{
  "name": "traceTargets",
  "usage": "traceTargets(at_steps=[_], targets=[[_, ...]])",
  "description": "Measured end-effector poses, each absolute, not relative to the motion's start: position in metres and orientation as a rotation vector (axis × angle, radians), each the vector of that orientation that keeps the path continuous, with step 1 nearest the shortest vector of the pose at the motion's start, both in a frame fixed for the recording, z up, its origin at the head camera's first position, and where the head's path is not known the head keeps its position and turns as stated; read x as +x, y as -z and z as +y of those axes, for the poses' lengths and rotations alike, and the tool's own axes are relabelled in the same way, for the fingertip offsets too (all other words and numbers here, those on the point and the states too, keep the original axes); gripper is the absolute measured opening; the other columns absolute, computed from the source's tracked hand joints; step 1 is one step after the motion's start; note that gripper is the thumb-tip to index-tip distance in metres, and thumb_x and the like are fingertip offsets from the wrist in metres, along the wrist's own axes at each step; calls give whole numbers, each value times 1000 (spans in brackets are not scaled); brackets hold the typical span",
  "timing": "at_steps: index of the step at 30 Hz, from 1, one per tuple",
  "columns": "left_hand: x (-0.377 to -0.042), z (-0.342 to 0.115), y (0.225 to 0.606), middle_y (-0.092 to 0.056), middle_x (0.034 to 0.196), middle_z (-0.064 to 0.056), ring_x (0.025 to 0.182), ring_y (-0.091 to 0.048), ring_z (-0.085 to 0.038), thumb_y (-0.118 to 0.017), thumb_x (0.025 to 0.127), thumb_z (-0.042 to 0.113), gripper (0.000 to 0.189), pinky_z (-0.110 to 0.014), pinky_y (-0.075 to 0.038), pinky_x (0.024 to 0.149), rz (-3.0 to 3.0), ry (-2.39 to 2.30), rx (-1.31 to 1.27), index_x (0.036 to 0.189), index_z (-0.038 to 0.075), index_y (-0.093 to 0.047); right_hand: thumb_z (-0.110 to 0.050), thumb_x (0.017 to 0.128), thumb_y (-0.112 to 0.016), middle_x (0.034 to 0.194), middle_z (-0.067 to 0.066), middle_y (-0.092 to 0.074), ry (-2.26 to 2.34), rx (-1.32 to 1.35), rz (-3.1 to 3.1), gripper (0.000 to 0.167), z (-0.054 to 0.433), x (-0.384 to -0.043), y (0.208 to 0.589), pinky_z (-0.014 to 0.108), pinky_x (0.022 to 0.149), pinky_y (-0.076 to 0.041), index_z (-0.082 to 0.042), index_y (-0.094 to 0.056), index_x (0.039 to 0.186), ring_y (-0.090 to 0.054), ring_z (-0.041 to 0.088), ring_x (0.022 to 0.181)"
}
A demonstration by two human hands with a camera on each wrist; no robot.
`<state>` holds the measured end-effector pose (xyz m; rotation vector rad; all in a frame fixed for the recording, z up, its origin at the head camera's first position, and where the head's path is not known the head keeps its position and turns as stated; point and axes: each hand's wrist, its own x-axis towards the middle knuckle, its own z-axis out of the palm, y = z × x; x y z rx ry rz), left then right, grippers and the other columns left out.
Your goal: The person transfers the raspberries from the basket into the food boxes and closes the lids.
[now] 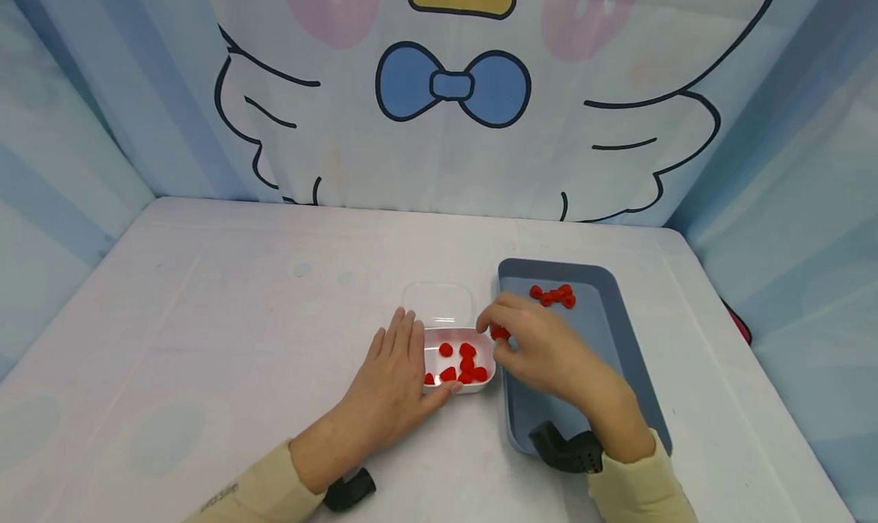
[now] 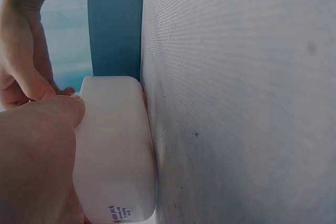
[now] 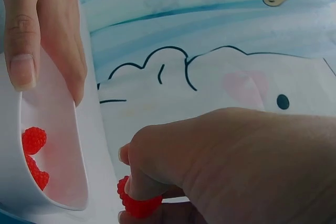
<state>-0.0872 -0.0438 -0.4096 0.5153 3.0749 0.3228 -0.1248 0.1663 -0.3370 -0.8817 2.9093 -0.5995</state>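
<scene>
A white plastic box [image 1: 490, 382] holds several red raspberries [image 1: 467, 350]. Along its left side lies my left hand [image 1: 387, 382], fingers straight, the thumb at the near rim; the left wrist view shows this thumb [image 2: 42, 124] against the box's wall [image 2: 113, 145]. Just off the box's right end, my right hand [image 1: 549, 348] pinches red fruit [image 1: 499, 332] between thumb and fingers. In the right wrist view a raspberry [image 3: 139, 200] shows in this grip; the fingers partly cover it. More raspberries [image 1: 555, 296] lie grouped toward the tray's far end.
The blue-grey tray [image 1: 583, 424] lies right of the box, partly under my right forearm. A clear lid [image 1: 437, 303] is spread behind the box. White cloth covers the table [image 1: 206, 340]. Printed curtains [image 1: 453, 165] stand behind and at both sides.
</scene>
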Motion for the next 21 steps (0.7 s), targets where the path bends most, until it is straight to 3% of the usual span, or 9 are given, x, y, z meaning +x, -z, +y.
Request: traceTargets(at_steps=[21], targets=[[-88,-43,411,-38,153,-22,146,-31,-40,-62,85,65,95,-54,-37,114,3118,-317,549,147,-2,-35,-1,84,-72,103,-2,-67,659,-1045,2830,26,151,-125,348,25,80,-58,-11,-69,107,-60,11,92]])
